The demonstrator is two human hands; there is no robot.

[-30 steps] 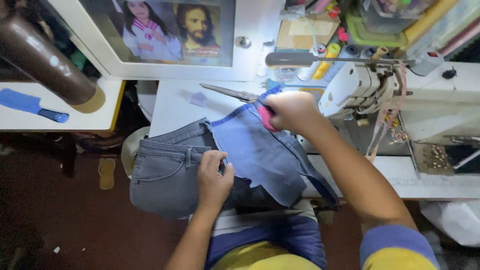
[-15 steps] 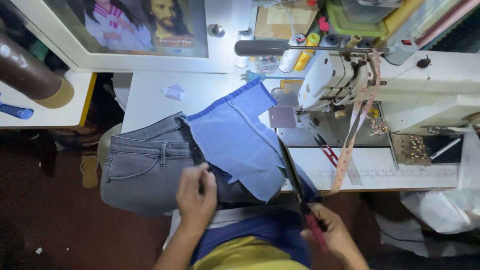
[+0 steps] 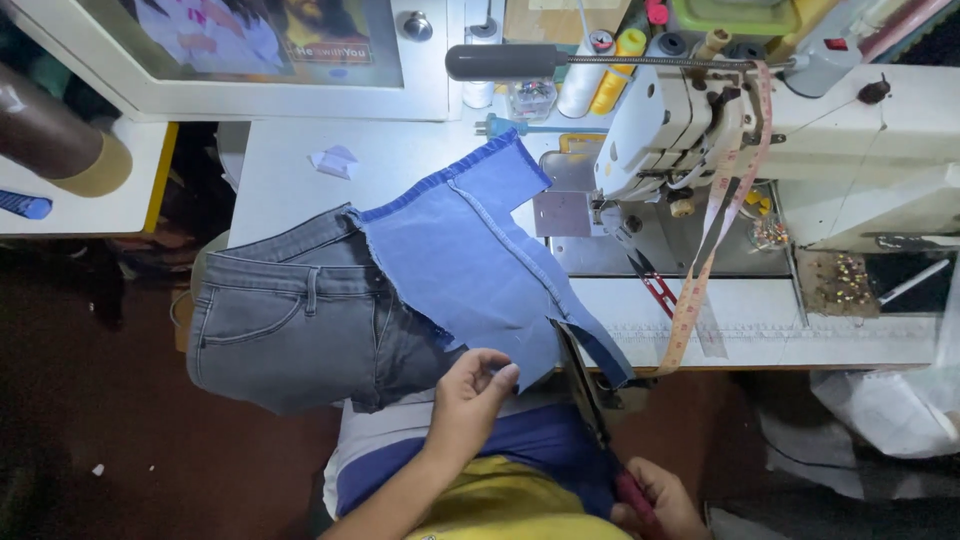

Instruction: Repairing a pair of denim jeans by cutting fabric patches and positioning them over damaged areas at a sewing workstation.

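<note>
Blue denim, a cut piece of cloth (image 3: 470, 270), lies spread on the white bench (image 3: 290, 180) with its near edge hanging off toward the person's lap, overlapping a pair of grey jeans (image 3: 290, 320) that droop over the bench's left front corner. The left hand (image 3: 470, 395) sits at that near edge, fingers curled and pressed together, thumb and fingertips pinching the lower hem of the blue cloth. The right hand (image 3: 655, 500) is low at the bottom of the view, well apart from the left, closed around the red handle of long dark scissors (image 3: 585, 385); the blades point up and away, their tips touching the lower right corner of the blue cloth.

Against half a second ago, the left hand has moved from lying flat on the cloth's middle to gripping its edge, and the scissors' blades have come in closer to the cloth. The blue piece and jeans lie much as they did.

The left forearm rises from the lap, wrist bent slightly so the knuckles face up. The right wrist is tucked close to the body. To the right stands a white sewing machine (image 3: 690, 120) with a measuring tape (image 3: 715, 220) draped over it, and small red snips (image 3: 655, 285) lie on its bed.
</note>
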